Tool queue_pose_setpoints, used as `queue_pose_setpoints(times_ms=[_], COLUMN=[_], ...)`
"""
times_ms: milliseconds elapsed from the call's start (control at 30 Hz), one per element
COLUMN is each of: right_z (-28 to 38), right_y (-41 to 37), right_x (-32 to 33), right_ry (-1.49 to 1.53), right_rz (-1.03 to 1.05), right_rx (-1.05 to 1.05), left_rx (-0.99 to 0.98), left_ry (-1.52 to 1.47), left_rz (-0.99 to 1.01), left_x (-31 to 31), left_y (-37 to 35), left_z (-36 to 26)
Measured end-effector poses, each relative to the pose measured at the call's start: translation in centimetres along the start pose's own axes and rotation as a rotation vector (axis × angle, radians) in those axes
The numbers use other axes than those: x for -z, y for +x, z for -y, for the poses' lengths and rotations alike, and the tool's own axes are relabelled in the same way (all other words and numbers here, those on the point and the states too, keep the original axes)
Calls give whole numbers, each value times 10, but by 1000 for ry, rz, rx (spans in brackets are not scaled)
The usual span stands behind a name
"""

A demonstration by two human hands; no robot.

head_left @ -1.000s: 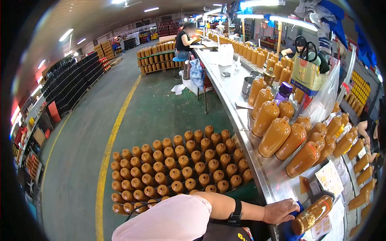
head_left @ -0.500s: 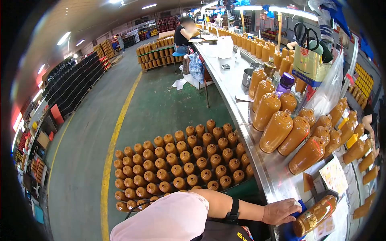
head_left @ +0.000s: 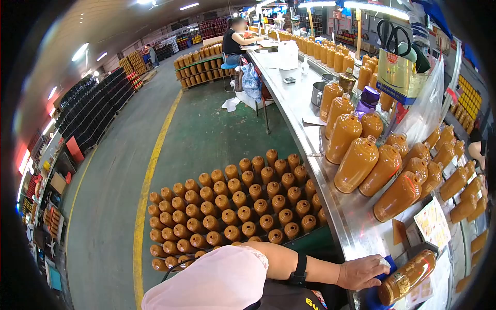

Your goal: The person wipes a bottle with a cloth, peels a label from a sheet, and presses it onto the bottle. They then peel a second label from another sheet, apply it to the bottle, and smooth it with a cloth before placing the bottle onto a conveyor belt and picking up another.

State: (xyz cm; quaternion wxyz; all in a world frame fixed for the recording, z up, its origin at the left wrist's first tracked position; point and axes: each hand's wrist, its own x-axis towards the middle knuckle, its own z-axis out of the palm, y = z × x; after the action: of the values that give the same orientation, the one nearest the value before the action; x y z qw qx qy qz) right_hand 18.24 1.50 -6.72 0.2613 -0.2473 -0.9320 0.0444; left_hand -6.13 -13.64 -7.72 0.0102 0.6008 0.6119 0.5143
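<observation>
unmoved, left hand [head_left: 361, 271] rests beside lying bottle [head_left: 408, 276].

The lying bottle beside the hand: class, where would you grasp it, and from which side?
Probably around the broad middle of the lying bottle, coming down from above: it rests on its side, so its rounded flanks are exposed. The left hand lies open beside it, on a blue cloth.

The right hand is out of frame. The left hand [head_left: 364, 272] covers much of the blue cloth [head_left: 372, 300], and its fingertips are lost against it, so its grip cannot be told. The label on the lying bottle [head_left: 408, 276] is too small to read. The sleeve [head_left: 217, 284] hides the nearest floor bottles [head_left: 232, 206].
</observation>
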Motion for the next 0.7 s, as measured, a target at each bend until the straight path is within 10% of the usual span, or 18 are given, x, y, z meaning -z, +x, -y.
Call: queue_pose_setpoints(times_ms=[700], right_z=[-1], right_y=[-1], right_x=[0], right_ry=[-7], right_rz=[-9], right_rx=[10], left_rx=[0], left_ry=[34], left_rz=[4], left_x=[1], left_y=[-1], left_z=[-2])
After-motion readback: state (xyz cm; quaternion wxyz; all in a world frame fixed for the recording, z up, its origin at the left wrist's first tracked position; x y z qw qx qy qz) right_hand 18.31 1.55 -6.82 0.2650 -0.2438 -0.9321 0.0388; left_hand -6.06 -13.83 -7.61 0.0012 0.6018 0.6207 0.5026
